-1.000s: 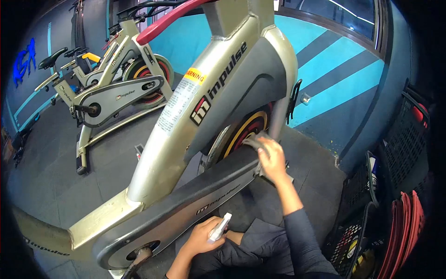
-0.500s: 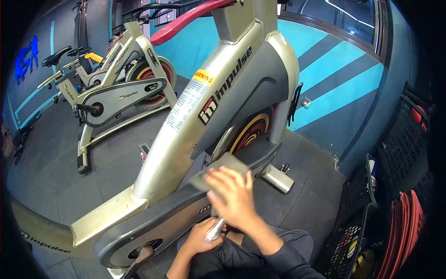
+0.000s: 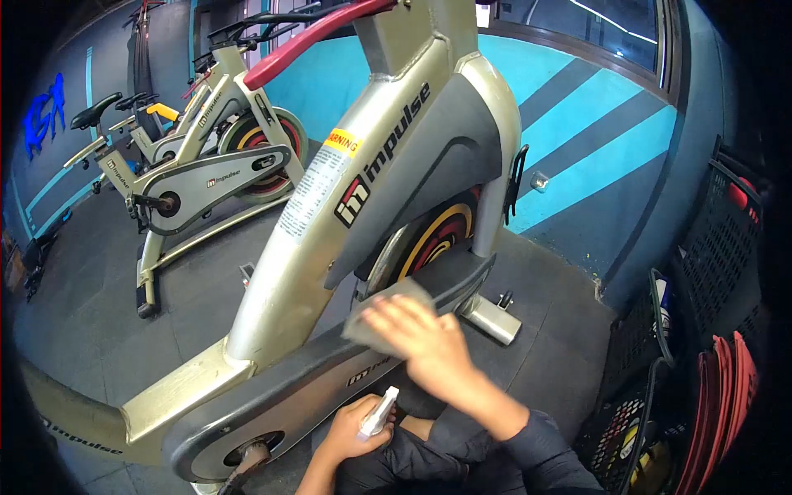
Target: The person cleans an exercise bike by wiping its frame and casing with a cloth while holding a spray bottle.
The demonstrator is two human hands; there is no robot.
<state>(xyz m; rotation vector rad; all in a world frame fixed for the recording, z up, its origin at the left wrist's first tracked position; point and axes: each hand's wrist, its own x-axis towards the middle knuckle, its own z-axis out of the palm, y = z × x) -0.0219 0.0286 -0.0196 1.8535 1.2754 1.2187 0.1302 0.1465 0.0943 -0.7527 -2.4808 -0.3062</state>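
My right hand (image 3: 421, 330) lies with fingers stretched over a grey cloth (image 3: 400, 293), pressing it against the upper edge of the exercise bike's chain guard (image 3: 305, 379). Motion smears the hand and cloth a little. Lower down, close to my lap, my left hand (image 3: 355, 425) is wrapped round a small white tube-like container (image 3: 379, 414). Its narrow tip points up and its lower part is hidden by the palm. The bike frame (image 3: 289, 239) rises in front of me, with the striped flywheel (image 3: 437, 239) behind the guard.
Other exercise bikes (image 3: 206, 177) stand at the back left. Black perforated crates (image 3: 635, 412) are on the right, with red folded items (image 3: 718, 404) beside them and a bottle (image 3: 662, 305) inside. A crank (image 3: 252, 458) sticks out at lower left.
My right hand and the cloth have shifted slightly along the guard, and the forearm has swung to the right. The white container in my left hand stands more upright. The view has turned slightly.
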